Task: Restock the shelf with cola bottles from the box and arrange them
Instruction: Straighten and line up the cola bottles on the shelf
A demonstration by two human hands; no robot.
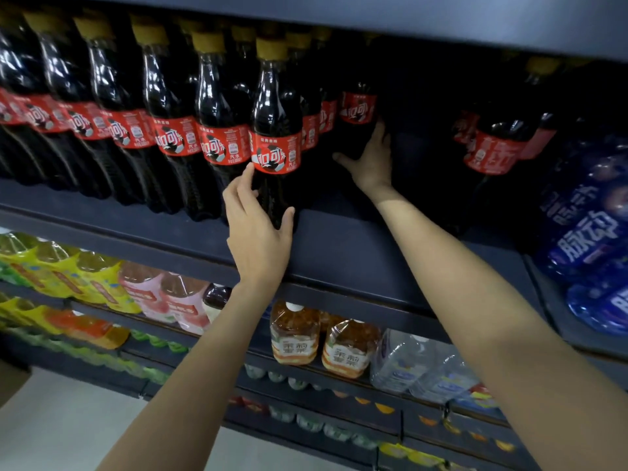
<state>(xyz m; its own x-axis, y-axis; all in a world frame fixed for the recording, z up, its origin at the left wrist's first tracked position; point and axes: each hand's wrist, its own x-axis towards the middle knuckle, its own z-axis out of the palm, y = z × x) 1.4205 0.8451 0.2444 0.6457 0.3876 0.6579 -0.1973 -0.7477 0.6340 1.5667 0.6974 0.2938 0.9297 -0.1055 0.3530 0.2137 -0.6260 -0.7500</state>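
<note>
A row of cola bottles (pixel 173 130) with red labels and gold caps fills the left of the dark shelf (pixel 339 253). My left hand (pixel 258 229) wraps the lower body of the front cola bottle (pixel 276 107) at the row's right end, thumb on its right side and fingers on its left. My right hand (pixel 372 161) reaches deeper into the shelf and grips the lower part of another cola bottle (pixel 358 107) standing further back. A dark gap lies to the right of that hand. The box is out of view.
More cola bottles (pixel 496 147) stand at the right of the gap, with blue-wrapped bottles (pixel 584 232) beyond them. The shelf board above hangs low over the caps. Lower shelves hold yellow drinks (pixel 68 270), pink drinks (pixel 163 297), tea bottles (pixel 295 334) and water bottles (pixel 407 362).
</note>
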